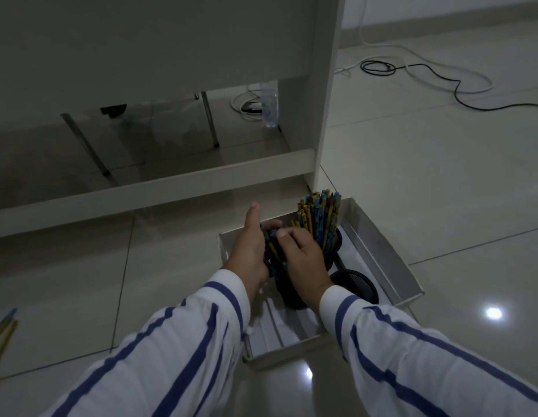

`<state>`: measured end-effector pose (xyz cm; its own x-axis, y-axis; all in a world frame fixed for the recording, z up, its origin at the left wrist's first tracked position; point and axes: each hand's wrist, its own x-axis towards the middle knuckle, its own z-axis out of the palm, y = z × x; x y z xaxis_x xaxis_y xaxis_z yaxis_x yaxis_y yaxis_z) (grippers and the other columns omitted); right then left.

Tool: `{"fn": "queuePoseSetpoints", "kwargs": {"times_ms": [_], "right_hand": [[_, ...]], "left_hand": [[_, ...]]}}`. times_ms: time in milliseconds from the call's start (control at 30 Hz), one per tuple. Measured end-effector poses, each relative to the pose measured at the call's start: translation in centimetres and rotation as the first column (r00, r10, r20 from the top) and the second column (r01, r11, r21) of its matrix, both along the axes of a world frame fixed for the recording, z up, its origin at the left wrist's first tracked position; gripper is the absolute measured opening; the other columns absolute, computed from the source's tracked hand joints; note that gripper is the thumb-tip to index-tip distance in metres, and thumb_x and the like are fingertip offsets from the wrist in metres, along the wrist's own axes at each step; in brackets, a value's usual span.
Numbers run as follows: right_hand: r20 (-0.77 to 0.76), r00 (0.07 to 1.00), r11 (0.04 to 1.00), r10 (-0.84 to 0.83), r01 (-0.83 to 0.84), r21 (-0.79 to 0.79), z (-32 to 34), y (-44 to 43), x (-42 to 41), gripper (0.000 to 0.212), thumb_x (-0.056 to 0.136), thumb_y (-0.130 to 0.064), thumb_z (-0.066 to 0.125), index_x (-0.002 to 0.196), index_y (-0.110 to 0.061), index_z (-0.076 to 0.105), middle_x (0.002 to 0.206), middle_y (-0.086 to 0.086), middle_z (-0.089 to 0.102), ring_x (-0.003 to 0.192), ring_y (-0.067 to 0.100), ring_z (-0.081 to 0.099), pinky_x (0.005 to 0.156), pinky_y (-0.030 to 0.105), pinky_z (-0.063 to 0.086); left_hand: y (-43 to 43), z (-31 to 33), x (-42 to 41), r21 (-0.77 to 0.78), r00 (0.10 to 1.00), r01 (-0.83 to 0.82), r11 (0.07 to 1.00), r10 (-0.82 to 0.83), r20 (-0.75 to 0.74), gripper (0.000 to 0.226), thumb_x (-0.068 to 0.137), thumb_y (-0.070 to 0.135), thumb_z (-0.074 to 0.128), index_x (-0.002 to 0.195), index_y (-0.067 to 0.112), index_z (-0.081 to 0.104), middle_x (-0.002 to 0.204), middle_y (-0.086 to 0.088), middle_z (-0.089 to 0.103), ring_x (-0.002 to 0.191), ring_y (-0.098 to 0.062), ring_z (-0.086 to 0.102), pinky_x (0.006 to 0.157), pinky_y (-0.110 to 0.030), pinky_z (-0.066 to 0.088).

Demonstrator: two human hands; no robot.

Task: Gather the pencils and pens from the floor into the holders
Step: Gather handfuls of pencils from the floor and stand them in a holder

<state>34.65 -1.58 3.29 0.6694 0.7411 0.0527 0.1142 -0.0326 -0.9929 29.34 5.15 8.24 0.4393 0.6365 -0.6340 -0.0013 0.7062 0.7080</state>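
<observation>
Both your hands are down in the tray (379, 251) on the floor (442, 176), working one bundle (272, 249) of blue and yellow pencils between them. Your left hand (249, 251) holds the bundle from the left side, fingers curled round it, thumb sticking straight up and clear. Your right hand (300, 254) comes over from the right, fingers curled on the tops of the same pencils, so neither hand is wide: both grip that bundle.

The bundle stands with its lower ends down in the near holder (287, 291), a black cup inside the tray, just below your wrists. Behind your right hand stands the far holder (337, 242), packed with upright pencils (320, 218) that fan above its rim. A third holder (356, 284) sits to the right of your right wrist, close to the tray's right wall; you see its dark mesh top, and I cannot tell what is in it.

Out on the tiles at the far left edge, a few loose pencils (2, 332) lie well apart from the tray. Your sleeves (183, 341) are white with blue stripes. Further back, a black cable (427, 73) loops over the floor and a clear bottle (270, 106) stands under the white furniture.
</observation>
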Motion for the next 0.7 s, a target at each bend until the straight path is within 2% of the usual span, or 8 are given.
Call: {"fn": "queuePoseSetpoints", "kwargs": {"times_ms": [100,167,233,300,367,500,633,700], "right_hand": [[0.146,0.989,1.000,0.010,-0.013,0.018,0.3,0.0,-0.4,0.011,0.085,-0.043,0.049,0.087,-0.034,0.056,0.094,-0.004,0.053,0.092,0.008,0.054,0.082,0.011,0.042],[0.262,0.965,0.999,0.036,-0.031,-0.023,-0.1,0.0,-0.5,0.019,0.087,-0.029,0.050,0.099,-0.020,0.060,0.100,-0.002,0.052,0.093,0.006,0.050,0.082,0.000,0.035],[0.299,0.953,0.998,0.047,-0.030,-0.059,-0.5,0.0,-0.5,0.018,0.089,-0.016,0.050,0.102,-0.011,0.062,0.104,0.001,0.052,0.096,0.008,0.050,0.083,-0.003,0.033],[0.297,0.955,0.997,0.028,-0.007,-0.071,-0.6,0.0,-0.4,0.016,0.090,-0.014,0.049,0.096,-0.008,0.063,0.101,0.003,0.052,0.094,0.011,0.050,0.080,-0.001,0.033],[0.372,0.928,0.996,-0.017,0.048,-0.075,-0.4,0.1,-0.1,0.025,0.087,-0.027,0.047,0.092,-0.008,0.062,0.100,0.004,0.052,0.094,0.013,0.048,0.080,0.008,0.032],[0.455,0.885,0.990,-0.098,0.135,-0.050,-0.3,-0.3,0.6,0.044,0.082,-0.043,0.042,0.103,-0.008,0.060,0.112,0.004,0.050,0.105,0.012,0.041,0.092,0.021,0.029],[0.307,0.951,0.995,-0.034,0.060,-0.075,-0.4,-0.5,0.5,0.044,0.087,-0.035,0.046,0.120,-0.008,0.053,0.113,-0.002,0.045,0.109,0.013,0.046,0.097,0.026,0.037],[0.307,0.952,0.995,-0.017,0.047,-0.091,-0.5,-0.5,0.2,0.044,0.087,-0.032,0.043,0.123,-0.008,0.053,0.113,0.001,0.047,0.109,0.016,0.048,0.096,0.027,0.038]], "left_hand": [[-0.5,-0.4,-0.3,-0.026,1.000,-0.007,1.000,0.008,0.006,0.034,0.092,0.043,0.050,0.091,0.013,0.066,0.088,-0.012,0.068,0.083,-0.025,0.063,0.076,-0.035,0.051],[-1.0,-1.4,-0.5,-0.038,0.999,-0.014,0.999,0.015,0.040,0.027,0.096,0.030,0.048,0.104,0.011,0.065,0.102,-0.015,0.067,0.092,-0.025,0.063,0.086,-0.037,0.050],[-1.6,-1.8,-0.8,-0.062,0.995,-0.053,0.997,0.058,0.078,0.023,0.097,0.025,0.046,0.099,0.010,0.064,0.095,-0.013,0.066,0.087,-0.022,0.062,0.084,-0.032,0.050],[-2.1,-1.9,-0.8,-0.110,0.991,-0.070,0.991,0.082,0.107,0.027,0.097,0.032,0.048,0.094,0.011,0.064,0.088,-0.011,0.066,0.083,-0.022,0.062,0.079,-0.032,0.050],[-2.4,-1.5,-0.9,-0.159,0.989,-0.066,0.985,0.086,0.122,0.037,0.094,0.044,0.049,0.093,0.011,0.065,0.090,-0.012,0.067,0.084,-0.025,0.063,0.077,-0.034,0.050],[-2.3,-1.5,-1.0,-0.211,0.985,-0.081,0.974,0.110,0.130,0.054,0.090,0.061,0.042,0.099,0.011,0.064,0.096,-0.015,0.067,0.088,-0.028,0.062,0.071,-0.037,0.050],[-2.6,-1.7,-0.7,-0.170,0.993,-0.087,0.982,0.099,0.067,0.045,0.095,0.051,0.040,0.100,0.012,0.063,0.099,-0.014,0.067,0.089,-0.028,0.063,0.075,-0.037,0.050],[-3.1,-2.0,-0.4,-0.116,0.997,-0.075,0.990,0.078,0.022,0.042,0.096,0.046,0.043,0.104,0.011,0.064,0.105,-0.015,0.068,0.094,-0.028,0.064,0.075,-0.035,0.051]]}}
